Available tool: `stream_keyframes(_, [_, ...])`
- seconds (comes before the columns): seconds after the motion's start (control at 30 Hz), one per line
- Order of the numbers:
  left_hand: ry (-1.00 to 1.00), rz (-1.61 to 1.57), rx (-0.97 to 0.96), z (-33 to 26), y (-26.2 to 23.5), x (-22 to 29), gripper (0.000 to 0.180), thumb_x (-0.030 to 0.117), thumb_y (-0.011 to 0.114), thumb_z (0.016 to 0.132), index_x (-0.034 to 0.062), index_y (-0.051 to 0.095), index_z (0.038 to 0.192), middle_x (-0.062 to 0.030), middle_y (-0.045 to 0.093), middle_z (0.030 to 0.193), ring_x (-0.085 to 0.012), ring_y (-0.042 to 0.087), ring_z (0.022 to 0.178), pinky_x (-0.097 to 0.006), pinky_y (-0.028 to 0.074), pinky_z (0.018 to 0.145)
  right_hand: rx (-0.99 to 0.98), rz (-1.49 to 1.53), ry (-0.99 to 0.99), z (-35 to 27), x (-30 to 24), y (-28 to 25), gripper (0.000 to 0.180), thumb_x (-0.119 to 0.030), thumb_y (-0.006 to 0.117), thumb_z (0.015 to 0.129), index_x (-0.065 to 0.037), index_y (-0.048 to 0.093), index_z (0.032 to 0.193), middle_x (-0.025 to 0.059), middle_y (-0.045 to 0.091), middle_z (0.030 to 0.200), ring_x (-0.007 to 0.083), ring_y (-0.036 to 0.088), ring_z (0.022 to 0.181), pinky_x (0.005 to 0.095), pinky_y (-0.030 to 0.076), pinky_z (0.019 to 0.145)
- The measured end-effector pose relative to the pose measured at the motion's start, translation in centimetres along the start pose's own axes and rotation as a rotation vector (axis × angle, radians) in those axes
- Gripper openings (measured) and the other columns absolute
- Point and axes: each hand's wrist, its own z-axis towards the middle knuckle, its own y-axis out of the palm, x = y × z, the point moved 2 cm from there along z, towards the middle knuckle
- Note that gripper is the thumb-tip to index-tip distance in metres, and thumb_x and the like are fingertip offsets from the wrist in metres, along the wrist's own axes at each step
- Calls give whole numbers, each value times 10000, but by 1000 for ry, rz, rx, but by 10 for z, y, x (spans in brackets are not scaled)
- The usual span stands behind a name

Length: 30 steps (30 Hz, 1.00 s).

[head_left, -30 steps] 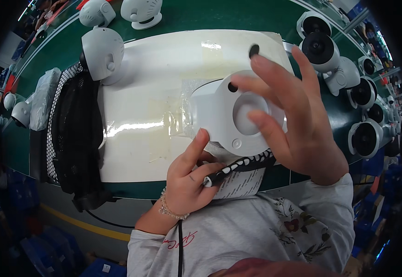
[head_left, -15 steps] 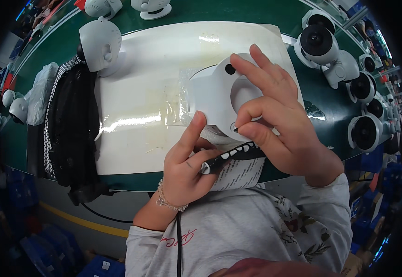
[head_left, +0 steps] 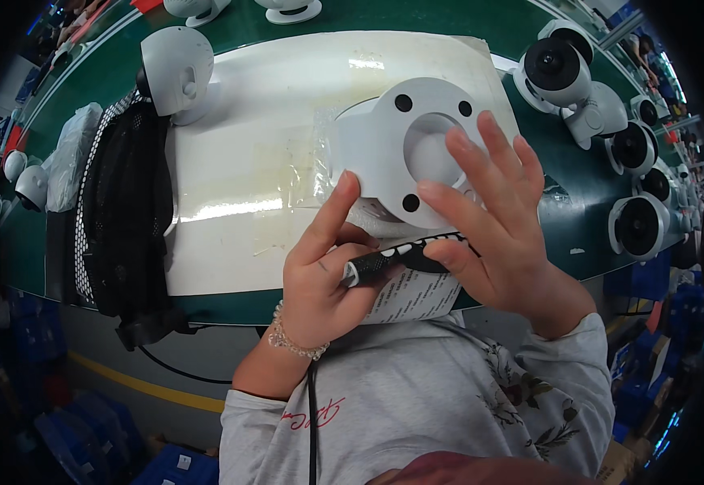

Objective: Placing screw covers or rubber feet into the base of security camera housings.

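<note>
A white security camera (head_left: 356,145) lies with its round base (head_left: 384,170) facing up, a round recess in the middle. Black round pads sit near the rim: an upper-left pad (head_left: 403,103), an upper-right pad (head_left: 465,108) and a lower-left pad (head_left: 410,203). The lower-right part of the base is partly covered by my right hand (head_left: 497,226), open above it with fingers spread. My left hand (head_left: 324,279) grips a curled black strip of pads (head_left: 372,265) with white round gaps, while one fingertip rests against the camera's edge. A printed white sheet (head_left: 413,297) hangs below the strip.
A cream board (head_left: 239,162) with clear tape covers the green table (head_left: 566,198). Another white camera (head_left: 176,73) stands at its upper left, beside a black mesh bag (head_left: 130,210) and a plastic-wrapped item (head_left: 75,153). Several cameras (head_left: 554,69) line the right side.
My right fingers have come out of their pinch and spread apart. A black pad now shows at the lower left of the base, where they were. My left hand keeps its grip.
</note>
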Motion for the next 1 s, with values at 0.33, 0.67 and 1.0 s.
stream_keyframes(0.33, [-20, -76, 30, -3, 1, 2, 173, -9, 709, 594, -24, 553, 667, -206, 307, 1333, -154, 574, 717, -247, 481, 639, 292, -66, -284, -20, -4, 11, 184, -165, 696, 622, -127, 642, 793, 83, 523, 1153, 323, 382, 1172, 407, 208, 981])
stream_keyframes(0.67, [16, -7, 39, -2, 2, 7, 168, 45, 702, 601, -20, 561, 664, -248, 303, 1321, -188, 559, 753, -283, 468, 656, 186, 127, -166, -29, -6, 14, 98, -134, 646, 681, -138, 557, 723, 82, 524, 1135, 314, 342, 1197, 425, 212, 984])
stream_keyframes(1.0, [166, 219, -4, -1, 4, 6, 197, 70, 714, 607, -1, 554, 698, -255, 316, 1310, -219, 557, 821, -287, 446, 644, 171, 457, 174, -17, 34, 2, 86, -110, 590, 776, -58, 546, 829, 161, 394, 1280, 359, 260, 1241, 402, 239, 980])
